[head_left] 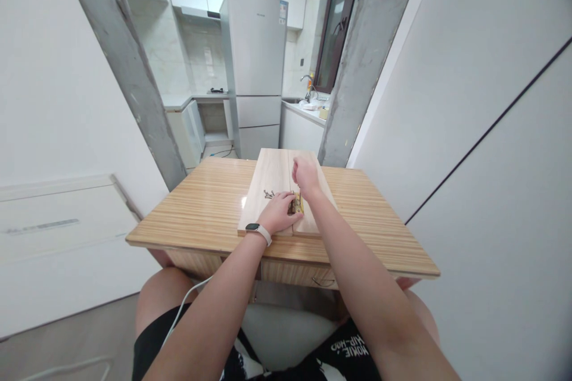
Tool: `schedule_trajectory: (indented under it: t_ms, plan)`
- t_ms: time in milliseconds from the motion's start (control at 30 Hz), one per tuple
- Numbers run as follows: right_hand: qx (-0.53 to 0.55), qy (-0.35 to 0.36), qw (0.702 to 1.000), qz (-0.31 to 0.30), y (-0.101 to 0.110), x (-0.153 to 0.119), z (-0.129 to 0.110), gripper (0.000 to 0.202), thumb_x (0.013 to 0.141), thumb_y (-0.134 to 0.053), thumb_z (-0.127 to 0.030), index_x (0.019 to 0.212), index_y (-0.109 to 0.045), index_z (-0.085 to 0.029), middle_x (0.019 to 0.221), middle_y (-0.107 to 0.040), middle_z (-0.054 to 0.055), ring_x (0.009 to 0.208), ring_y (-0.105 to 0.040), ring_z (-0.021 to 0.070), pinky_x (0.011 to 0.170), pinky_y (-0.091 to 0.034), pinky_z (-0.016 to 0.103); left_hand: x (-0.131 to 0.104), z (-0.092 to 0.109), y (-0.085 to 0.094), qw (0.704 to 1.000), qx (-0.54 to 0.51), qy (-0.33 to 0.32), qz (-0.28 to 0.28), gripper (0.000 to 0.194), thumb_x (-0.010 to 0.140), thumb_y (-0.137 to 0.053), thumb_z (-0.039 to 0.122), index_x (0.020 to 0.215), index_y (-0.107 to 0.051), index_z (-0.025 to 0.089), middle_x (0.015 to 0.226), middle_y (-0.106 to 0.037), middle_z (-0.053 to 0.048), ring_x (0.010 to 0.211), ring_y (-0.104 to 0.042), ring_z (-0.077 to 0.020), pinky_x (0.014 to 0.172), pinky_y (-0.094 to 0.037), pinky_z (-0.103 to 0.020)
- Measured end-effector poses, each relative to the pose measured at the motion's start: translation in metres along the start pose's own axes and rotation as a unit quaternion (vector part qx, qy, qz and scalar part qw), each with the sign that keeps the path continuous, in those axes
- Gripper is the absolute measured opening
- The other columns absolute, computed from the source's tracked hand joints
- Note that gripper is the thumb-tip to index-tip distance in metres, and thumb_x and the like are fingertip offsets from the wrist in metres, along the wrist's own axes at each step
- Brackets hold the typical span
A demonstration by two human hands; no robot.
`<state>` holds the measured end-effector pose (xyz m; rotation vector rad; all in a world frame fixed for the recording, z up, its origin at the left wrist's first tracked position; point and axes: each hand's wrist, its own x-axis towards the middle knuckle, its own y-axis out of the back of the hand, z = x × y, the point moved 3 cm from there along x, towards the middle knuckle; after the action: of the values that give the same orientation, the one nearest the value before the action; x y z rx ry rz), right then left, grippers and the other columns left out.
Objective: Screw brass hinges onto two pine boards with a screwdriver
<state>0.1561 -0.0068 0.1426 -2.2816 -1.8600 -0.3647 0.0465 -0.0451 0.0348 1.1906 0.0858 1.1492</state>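
Two pale wooden boards (273, 168) lie side by side on the table, with a seam running between them. A brass-coloured hinge (298, 205) sits across that seam near the front. My left hand (279, 213) presses it down, thumb and fingers around its left side and partly covering it. Above the hinge, my right hand (306, 175) is closed in a fist around an upright screwdriver (300, 195). Only its thin shaft shows, pointing down at the hinge; the handle is hidden in the fist. Several small screws (269, 194) lie loose on the left board.
The boards rest on a striped wood-grain table (214, 196) with a drawer (297, 274) at its front. A white cable (185, 303) hangs by my left leg. Beyond the table stand a grey fridge (257, 41) and a sink counter (304, 122). White walls flank both sides.
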Motion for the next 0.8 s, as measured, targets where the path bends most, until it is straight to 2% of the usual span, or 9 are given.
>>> schedule_trajectory:
  t_ms: [67,133,200,333,433,533,700,733,800]
  plan:
    - [0.058,-0.044,0.990,-0.121,-0.006,-0.002,-0.001,0.044,0.085,-0.058,-0.040,0.054,-0.029,-0.027,0.045,-0.028,-0.007,0.042,-0.026,0.0097,0.042,-0.019,0.027,0.000,0.000,0.001,1.000,0.001,0.002,0.001,0.054,0.085,-0.077,0.044,0.133,-0.067,0.020,0.138,-0.065,-0.012,0.130,-0.058,-0.0317,0.118,-0.043,-0.046]
    - [0.090,-0.054,0.979,-0.173,-0.007,-0.002,-0.001,0.048,0.085,-0.062,-0.043,0.053,-0.029,-0.027,0.044,-0.027,-0.008,0.041,-0.022,0.0082,0.042,-0.016,0.026,0.000,0.001,0.001,1.000,0.002,0.004,0.002,0.054,0.085,-0.077,0.044,0.133,-0.067,0.020,0.138,-0.065,-0.012,0.130,-0.058,-0.0319,0.118,-0.043,-0.046]
    - [0.097,-0.031,0.985,-0.139,-0.004,-0.001,0.001,0.050,0.088,-0.061,-0.051,0.054,-0.033,-0.026,0.044,-0.030,-0.008,0.041,-0.025,0.0085,0.042,-0.019,0.026,0.000,0.001,0.001,1.000,0.000,0.005,0.001,0.053,0.085,-0.077,0.043,0.132,-0.067,0.021,0.138,-0.065,-0.012,0.131,-0.058,-0.0319,0.118,-0.043,-0.046]
    - [0.022,0.030,0.999,0.014,-0.002,0.003,0.008,0.057,0.093,-0.054,-0.068,0.058,-0.043,-0.025,0.049,-0.043,-0.003,0.047,-0.039,0.0120,0.046,-0.030,0.027,0.000,0.002,0.002,1.000,-0.003,0.008,-0.002,0.053,0.085,-0.078,0.043,0.132,-0.067,0.022,0.138,-0.065,-0.012,0.130,-0.058,-0.0314,0.118,-0.043,-0.047]
    - [-0.040,0.049,0.991,0.120,-0.003,0.002,0.009,0.060,0.095,-0.048,-0.075,0.060,-0.044,-0.026,0.053,-0.048,-0.001,0.053,-0.045,0.0150,0.051,-0.034,0.029,0.001,0.003,0.004,1.000,-0.004,0.004,-0.004,0.048,0.086,-0.076,0.041,0.129,-0.068,0.022,0.136,-0.066,-0.011,0.128,-0.060,-0.0307,0.116,-0.044,-0.047]
    - [-0.065,0.050,0.977,0.197,-0.005,-0.004,0.006,0.059,0.099,-0.037,-0.074,0.065,-0.042,-0.027,0.057,-0.051,0.001,0.059,-0.048,0.0178,0.056,-0.036,0.031,0.001,0.005,0.004,1.000,-0.005,0.001,-0.009,0.043,0.086,-0.074,0.036,0.127,-0.070,0.023,0.133,-0.067,-0.011,0.125,-0.061,-0.0307,0.114,-0.045,-0.047]
    - [-0.089,0.028,0.964,0.250,0.001,-0.013,-0.002,0.057,0.103,-0.032,-0.068,0.063,-0.039,-0.028,0.060,-0.053,0.003,0.062,-0.050,0.0205,0.059,-0.036,0.033,0.002,0.003,0.002,1.000,-0.006,0.001,-0.010,0.042,0.086,-0.074,0.035,0.125,-0.070,0.022,0.134,-0.067,-0.011,0.127,-0.060,-0.0311,0.116,-0.045,-0.047]
    - [-0.088,0.021,0.964,0.248,0.003,-0.012,-0.003,0.057,0.101,-0.034,-0.069,0.061,-0.038,-0.028,0.058,-0.052,0.003,0.060,-0.050,0.0210,0.058,-0.035,0.033,0.002,0.002,0.002,1.000,-0.006,0.002,-0.007,0.043,0.086,-0.074,0.037,0.126,-0.070,0.022,0.135,-0.066,-0.011,0.128,-0.059,-0.0312,0.116,-0.044,-0.047]
    - [-0.081,0.017,0.977,0.196,0.005,-0.009,-0.004,0.057,0.100,-0.033,-0.070,0.060,-0.037,-0.029,0.052,-0.047,0.002,0.057,-0.047,0.0213,0.055,-0.034,0.033,0.001,0.001,0.001,1.000,-0.005,0.005,-0.005,0.047,0.085,-0.075,0.039,0.128,-0.069,0.022,0.137,-0.066,-0.011,0.129,-0.059,-0.0313,0.118,-0.043,-0.047]
